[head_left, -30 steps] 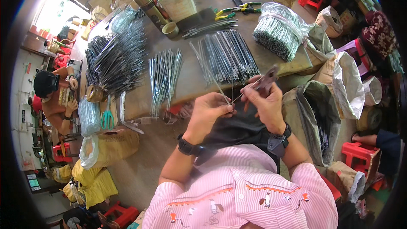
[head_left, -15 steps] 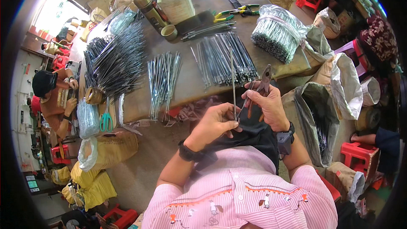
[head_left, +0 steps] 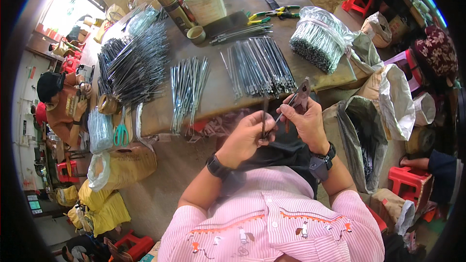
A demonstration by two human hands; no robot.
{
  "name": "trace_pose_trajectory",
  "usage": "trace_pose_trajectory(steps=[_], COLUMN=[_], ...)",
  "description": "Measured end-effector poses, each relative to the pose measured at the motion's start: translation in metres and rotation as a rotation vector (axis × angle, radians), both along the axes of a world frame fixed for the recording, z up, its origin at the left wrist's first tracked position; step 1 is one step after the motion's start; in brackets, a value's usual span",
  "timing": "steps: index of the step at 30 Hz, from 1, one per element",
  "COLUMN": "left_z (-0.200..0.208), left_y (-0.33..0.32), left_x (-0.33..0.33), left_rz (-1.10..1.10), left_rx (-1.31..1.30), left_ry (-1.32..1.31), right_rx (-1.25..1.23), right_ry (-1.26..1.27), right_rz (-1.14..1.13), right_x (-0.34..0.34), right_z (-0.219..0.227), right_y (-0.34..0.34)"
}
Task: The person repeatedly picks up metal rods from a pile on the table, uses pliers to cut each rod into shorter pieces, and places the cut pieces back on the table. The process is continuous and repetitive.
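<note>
While the left hand [head_left: 242, 139] pinches a slim dark strip [head_left: 264, 122] between thumb and fingers, the right hand [head_left: 307, 119] is wrapped around a pair of worn pliers [head_left: 303, 97], metal head pointing up and away from the body. Right thumb and forefinger also nip a thin piece [head_left: 279, 118], its near end just beside the left fingertips; cannot tell whether it touches the dark strip. Hands close together, above the dark-clothed lap, just off the table edge. Dark strap [head_left: 217, 166] on the left wrist, another on the right.

Next out: brown table [head_left: 216, 98]. Nearest the hands, a fanned row of metal strips [head_left: 262, 68], side by side, ends toward the person. Left of it, a smaller bundle [head_left: 188, 87], ends overhanging the edge. Farther left, a big loose heap [head_left: 133, 63] of dark strips. Right of the row, a thick bundle in clear plastic [head_left: 318, 41].

Beyond the row: yellow-and-green pliers [head_left: 258, 20], a small round cup [head_left: 196, 34], a flask [head_left: 174, 12], a pale box [head_left: 206, 2]. Teal-handled scissors [head_left: 121, 135] at the table's left end.

Floor, right: grey open sack [head_left: 345, 136], dark strips inside; red stool [head_left: 410, 182] past it. Far left: co-worker [head_left: 60, 106] in a dark cap, hands in front of the chest.
</note>
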State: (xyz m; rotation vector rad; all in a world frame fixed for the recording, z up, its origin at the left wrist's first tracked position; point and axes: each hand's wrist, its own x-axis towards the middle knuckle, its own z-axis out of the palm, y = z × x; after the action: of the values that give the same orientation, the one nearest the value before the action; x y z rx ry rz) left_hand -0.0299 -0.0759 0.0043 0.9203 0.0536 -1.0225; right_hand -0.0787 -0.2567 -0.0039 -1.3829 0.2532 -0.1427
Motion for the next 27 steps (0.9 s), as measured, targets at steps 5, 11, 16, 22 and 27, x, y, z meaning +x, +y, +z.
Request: trace_pose_trajectory(steps=[5, 11, 16, 22, 27], left_z=[-0.008, 0.001, 0.007, 0.012, 0.013], left_y=[-0.001, 0.006, 0.004, 0.001, 0.0], left_x=[0.001, 0.005, -0.004, -0.007, -0.008], left_rz=[0.083, 0.133, 0.165, 0.165, 0.178], left_rx=[0.051, 0.154, 0.314, 0.363, 0.343], left_ry=[-0.188, -0.399, -0.716, -0.957, -0.974], right_rx=[0.103, 0.957, 0.946, 0.063, -0.55], right_ry=[-0.015, 0.142, -0.007, 0.207, 0.055], right_rz=[0.054, 0.06, 0.49, 0.394, 0.409], right_x=[-0.002, -0.002, -0.019, -0.034, -0.033], right_z=[-0.006, -0.015, -0.013, -0.011, -0.016], right_y=[-0.003, -0.025, -0.039, -0.032, -0.033])
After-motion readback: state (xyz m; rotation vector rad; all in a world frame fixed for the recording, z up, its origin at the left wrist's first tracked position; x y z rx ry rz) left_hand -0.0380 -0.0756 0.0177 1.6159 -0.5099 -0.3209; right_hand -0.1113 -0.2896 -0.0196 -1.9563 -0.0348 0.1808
